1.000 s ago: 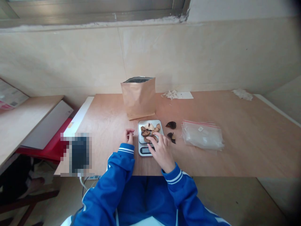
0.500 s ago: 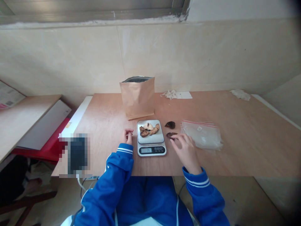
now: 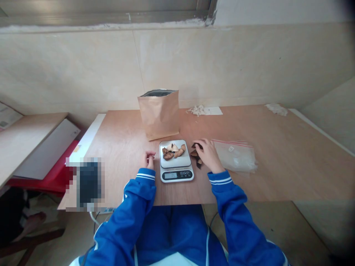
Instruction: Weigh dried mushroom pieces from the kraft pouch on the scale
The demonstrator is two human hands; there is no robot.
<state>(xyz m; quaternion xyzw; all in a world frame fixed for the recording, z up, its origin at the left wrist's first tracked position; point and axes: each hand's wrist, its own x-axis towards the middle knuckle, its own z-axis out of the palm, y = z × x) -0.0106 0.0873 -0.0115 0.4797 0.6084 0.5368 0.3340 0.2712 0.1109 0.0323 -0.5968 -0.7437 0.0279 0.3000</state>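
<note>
A small digital scale [image 3: 177, 174] stands near the table's front edge, with several brown dried pieces [image 3: 173, 151] on its steel platform. My right hand [image 3: 207, 155] lies just right of the scale, fingers curled down onto dark dried pieces [image 3: 197, 160] on the table. My left hand [image 3: 149, 159] rests on the table left of the scale, fingers curled in; what they hold, if anything, is hidden. Both arms are in blue sleeves with white cuff stripes.
An open brown paper bag [image 3: 159, 114] stands upright behind the scale. Clear zip bags [image 3: 235, 155] lie right of my right hand. White scraps [image 3: 198, 109] lie at the wooden table's [image 3: 277, 166] back edge. A blurred dark object [image 3: 85, 183] and stacked boards [image 3: 52, 151] are at the left.
My right hand left the scale's platform and moved right to the dark pieces, then forward onto them. Fewer pieces lie on the scale. My left hand has stayed put.
</note>
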